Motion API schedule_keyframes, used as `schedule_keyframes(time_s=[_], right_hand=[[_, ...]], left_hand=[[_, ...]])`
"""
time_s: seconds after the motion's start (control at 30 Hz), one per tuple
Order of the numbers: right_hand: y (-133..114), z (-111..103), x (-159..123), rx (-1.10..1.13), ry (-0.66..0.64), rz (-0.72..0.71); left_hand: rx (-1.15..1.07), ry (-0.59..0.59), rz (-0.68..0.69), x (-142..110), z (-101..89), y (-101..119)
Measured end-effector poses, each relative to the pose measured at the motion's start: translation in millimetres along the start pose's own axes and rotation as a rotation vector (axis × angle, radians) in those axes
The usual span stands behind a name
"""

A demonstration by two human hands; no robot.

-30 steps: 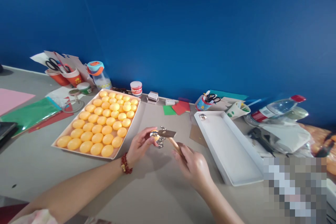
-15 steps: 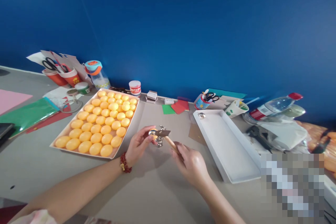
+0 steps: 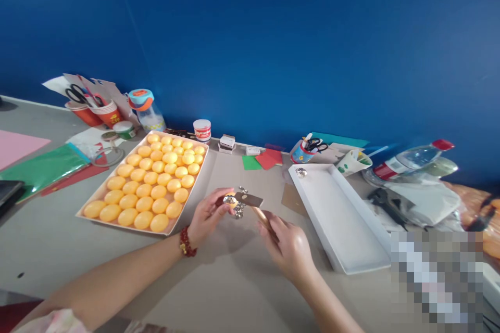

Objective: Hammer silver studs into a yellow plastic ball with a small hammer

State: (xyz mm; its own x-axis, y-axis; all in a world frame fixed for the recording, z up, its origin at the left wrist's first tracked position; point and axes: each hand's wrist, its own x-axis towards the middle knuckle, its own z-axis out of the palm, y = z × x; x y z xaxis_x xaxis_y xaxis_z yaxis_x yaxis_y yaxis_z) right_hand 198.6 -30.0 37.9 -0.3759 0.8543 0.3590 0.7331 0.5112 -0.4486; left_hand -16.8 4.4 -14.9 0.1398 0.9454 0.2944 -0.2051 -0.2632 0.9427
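My left hand pinches an orange ping-pong ball partly covered with shiny silver pieces, too small to name for sure. In my right hand is a hammer with a dark metal head and wooden handle. Its head is right beside the ball; whether they touch I cannot tell. Several loose silver pieces lie on the table just behind the ball. To the left, a shallow box holds rows of plain orange balls. One silver-covered ball sits in the far corner of a long white tray on the right.
Along the blue wall stand a water bottle, a red-and-white tub, small boxes and a pen cup. Coloured paper lies near it. A large plastic bottle leans at right, beside a black tool.
The hammer's head swings slightly left against the ball, then comes back right. My left hand keeps its pinch on the ball. The whole view shifts a little.
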Motion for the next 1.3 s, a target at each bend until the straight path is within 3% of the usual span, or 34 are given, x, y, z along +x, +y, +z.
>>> schedule_keyframes(time_s=[0.43, 0.7, 0.93, 1.1, 1.3], right_hand=[[1, 3, 0, -0.034, -0.025, -0.045], [1, -2, 0, -0.015, 0.108, -0.078], [1, 7, 0, -0.059, 0.013, -0.086], [1, 8, -1, -0.041, 0.061, -0.087], [3, 11, -1, -0.039, 0.009, -0.055]], left_hand=[[-0.016, -0.008, 0.037, 0, -2.2, -3], [-0.039, -0.005, 0.065, 0, -1.7, -2], [0.002, 0.017, 0.044, 0, -2.8, -2], [0.004, 0.064, -0.008, 1, -2.4, -1], [-0.061, 0.087, -0.040, 2, 0.2, 0]])
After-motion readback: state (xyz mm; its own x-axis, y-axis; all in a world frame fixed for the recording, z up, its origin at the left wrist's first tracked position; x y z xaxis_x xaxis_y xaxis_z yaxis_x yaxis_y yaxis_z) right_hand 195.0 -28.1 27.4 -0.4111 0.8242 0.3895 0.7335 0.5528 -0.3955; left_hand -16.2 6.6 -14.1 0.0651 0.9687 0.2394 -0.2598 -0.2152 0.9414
